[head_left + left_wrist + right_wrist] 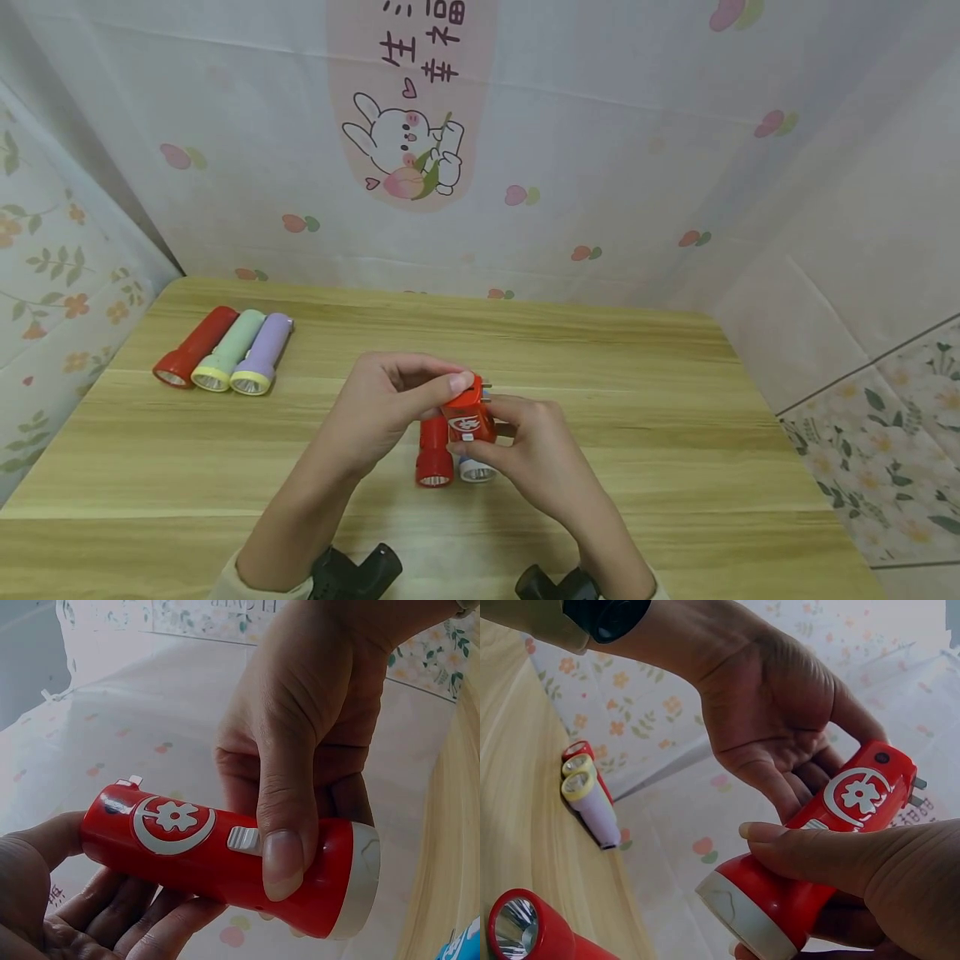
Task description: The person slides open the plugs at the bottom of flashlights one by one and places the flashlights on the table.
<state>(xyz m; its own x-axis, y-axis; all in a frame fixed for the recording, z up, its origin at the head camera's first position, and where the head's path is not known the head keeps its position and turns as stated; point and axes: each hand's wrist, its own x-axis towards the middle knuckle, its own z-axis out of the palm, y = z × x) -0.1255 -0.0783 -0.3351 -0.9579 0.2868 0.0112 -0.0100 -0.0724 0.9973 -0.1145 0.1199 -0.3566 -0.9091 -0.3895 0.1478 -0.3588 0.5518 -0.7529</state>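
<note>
Both hands hold one red flashlight (202,855) with a cream head rim, a white flower mark and a light slide switch. Two metal plug prongs (916,793) stick out near its tail. My right hand (528,437) grips the body near the head, thumb across it beside the switch. My left hand (378,408) has its thumb on the tail end and its fingers along the side of the body. Below the hands, another red flashlight (433,458) and a pale blue-white flashlight (477,471) lie on the table, partly hidden.
At the table's left lie a red flashlight (198,346), a green flashlight (228,350) and a purple flashlight (264,350), side by side. The wooden table (637,483) meets a printed curtain (600,150) at the back.
</note>
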